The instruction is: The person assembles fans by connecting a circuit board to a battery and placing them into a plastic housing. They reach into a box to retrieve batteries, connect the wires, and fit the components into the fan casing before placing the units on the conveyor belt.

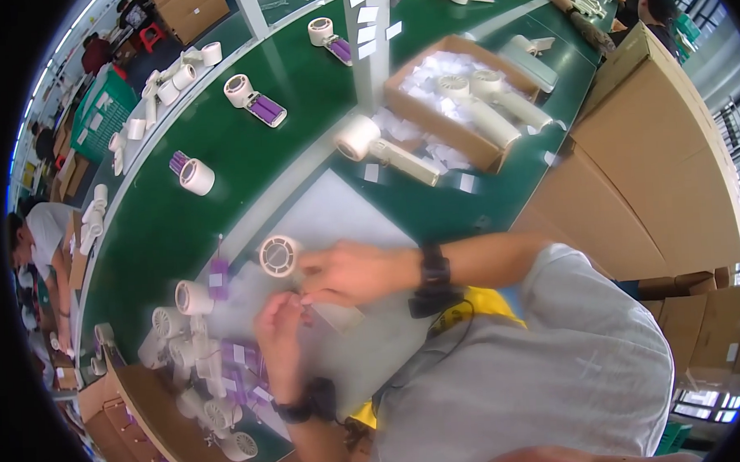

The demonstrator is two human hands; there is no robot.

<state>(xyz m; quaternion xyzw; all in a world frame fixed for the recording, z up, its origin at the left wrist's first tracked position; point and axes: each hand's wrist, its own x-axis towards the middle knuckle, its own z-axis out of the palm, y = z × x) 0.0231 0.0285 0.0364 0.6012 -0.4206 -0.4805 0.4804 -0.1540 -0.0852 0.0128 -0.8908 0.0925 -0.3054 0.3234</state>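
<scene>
A cream handheld fan [279,256] with a round slotted head lies over the grey work mat [336,203]. My right hand [359,270] is closed around it just below the head, and its pale lower end [339,316] shows under the fingers. Close beside it, my left hand [279,322] has its fingertips pinched together near the right fingers. Whatever sits in that pinch is too small and blurred to make out. To the left, several cream fan heads [194,296] are piled up with purple battery parts [240,354] next to them. Another purple part [218,279] lies apart on the mat.
A green conveyor [293,160] carries open fan pieces [253,101] with purple insides. At the far right, a cardboard box [397,98] holds white paper and fans, with a fan [387,152] beside it. A grey post [371,66] rises there. Large cartons [631,162] stand right.
</scene>
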